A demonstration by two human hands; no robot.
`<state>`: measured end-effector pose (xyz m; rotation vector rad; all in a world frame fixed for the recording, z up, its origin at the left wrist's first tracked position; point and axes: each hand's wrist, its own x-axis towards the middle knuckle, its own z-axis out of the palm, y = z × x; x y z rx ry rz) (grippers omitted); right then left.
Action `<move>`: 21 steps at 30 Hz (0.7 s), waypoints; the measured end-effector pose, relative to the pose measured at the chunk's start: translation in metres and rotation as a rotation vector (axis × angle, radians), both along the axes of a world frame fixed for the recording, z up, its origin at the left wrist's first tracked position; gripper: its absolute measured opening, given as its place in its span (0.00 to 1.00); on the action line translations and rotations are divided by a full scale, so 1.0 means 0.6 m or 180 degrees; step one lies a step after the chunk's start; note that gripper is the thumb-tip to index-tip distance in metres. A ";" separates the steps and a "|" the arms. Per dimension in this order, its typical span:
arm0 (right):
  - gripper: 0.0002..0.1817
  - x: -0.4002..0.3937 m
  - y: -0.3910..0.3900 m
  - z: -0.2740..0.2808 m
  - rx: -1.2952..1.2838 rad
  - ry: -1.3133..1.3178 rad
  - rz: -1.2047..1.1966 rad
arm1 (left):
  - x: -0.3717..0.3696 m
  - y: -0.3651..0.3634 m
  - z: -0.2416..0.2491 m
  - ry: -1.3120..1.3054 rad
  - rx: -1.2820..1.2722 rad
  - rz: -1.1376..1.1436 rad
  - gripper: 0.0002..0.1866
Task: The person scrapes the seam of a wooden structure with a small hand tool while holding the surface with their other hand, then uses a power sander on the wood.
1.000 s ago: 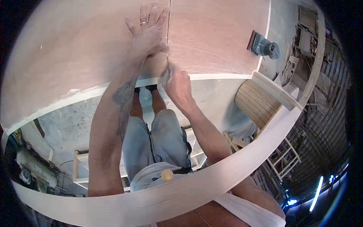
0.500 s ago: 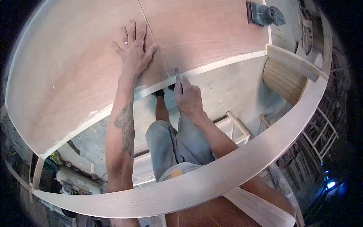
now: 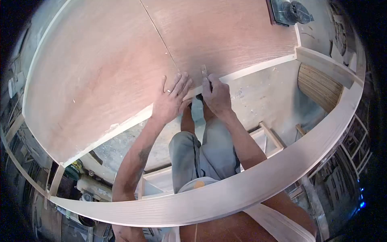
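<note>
A large reddish-brown wooden panel [image 3: 109, 76] with a pale edge strip lies before me, crossed by a thin seam [image 3: 159, 34]. My left hand [image 3: 171, 99] rests on the near edge where the seam ends, its fingers stretched out and holding nothing. Just to its right, my right hand [image 3: 217, 94] is closed around a narrow flat-bladed tool [image 3: 204, 71], like a chisel or putty knife. The blade points away from me over the panel close to the edge strip. Its handle is mostly hidden in my fist.
A dusty power sander [image 3: 288, 12] sits on the panel at far right. A curved pale wooden rail [image 3: 225, 197] runs between my body and my hands, joined to the panel by short pieces [image 3: 328, 64]. Below are wooden frames [image 3: 272, 141] and a ribbed wooden piece [image 3: 320, 86].
My left hand has slid back toward me, from the panel's middle to the near edge beside my right hand. The blade stays near the edge. The view has shifted slightly.
</note>
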<state>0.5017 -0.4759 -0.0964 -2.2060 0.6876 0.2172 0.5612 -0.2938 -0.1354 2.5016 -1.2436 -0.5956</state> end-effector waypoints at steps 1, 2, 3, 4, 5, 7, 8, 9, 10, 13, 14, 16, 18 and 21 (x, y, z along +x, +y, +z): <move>0.10 0.001 -0.005 0.001 0.0003 -0.0027 0.0013 | 0.018 -0.001 0.022 0.0153 0.0012 0.0038 0.35; 0.10 0.000 -0.008 0.004 -0.0004 -0.0040 0.0025 | 0.030 0.000 0.039 0.0321 0.0016 0.0077 0.35; 0.10 -0.002 -0.009 0.005 -0.0014 -0.0050 0.0050 | 0.043 -0.002 0.038 0.0049 0.0012 0.0486 0.36; 0.10 -0.004 -0.008 0.004 0.0069 -0.0050 0.0028 | 0.064 -0.006 0.028 -0.0221 0.0008 0.0898 0.37; 0.10 -0.004 -0.006 0.001 0.0142 -0.0057 -0.0015 | 0.083 -0.010 0.018 -0.0496 -0.0008 0.1289 0.38; 0.11 -0.013 -0.002 -0.002 0.0144 -0.0125 0.0098 | 0.105 -0.007 0.013 -0.0480 -0.0202 0.1469 0.38; 0.11 -0.018 0.001 -0.009 0.0079 -0.0216 0.0234 | 0.112 -0.006 0.012 -0.0498 -0.0299 0.1564 0.38; 0.11 -0.015 0.007 -0.004 0.0021 -0.0301 0.0345 | 0.112 -0.006 0.014 -0.0414 -0.0300 0.1621 0.38; 0.10 -0.015 0.013 0.003 0.0080 -0.0142 0.0357 | 0.111 -0.006 0.016 -0.0324 -0.0301 0.1669 0.38; 0.10 -0.010 0.031 0.017 -0.0034 0.0063 0.0589 | 0.119 -0.028 0.022 -0.0291 -0.0158 0.1825 0.43; 0.10 -0.008 0.034 0.013 -0.0237 -0.0072 0.0795 | 0.128 -0.035 0.023 -0.0333 -0.0081 0.1901 0.45; 0.10 0.002 0.041 0.011 -0.0397 -0.0123 0.0944 | 0.148 -0.038 0.006 -0.0350 -0.0315 0.1989 0.51; 0.10 0.017 0.043 0.010 -0.0326 0.0060 0.0818 | 0.153 -0.035 0.002 -0.0298 -0.0341 0.2082 0.56; 0.12 0.028 0.038 0.008 -0.0792 0.0014 0.1586 | 0.161 -0.042 0.007 -0.0161 -0.0202 0.2262 0.60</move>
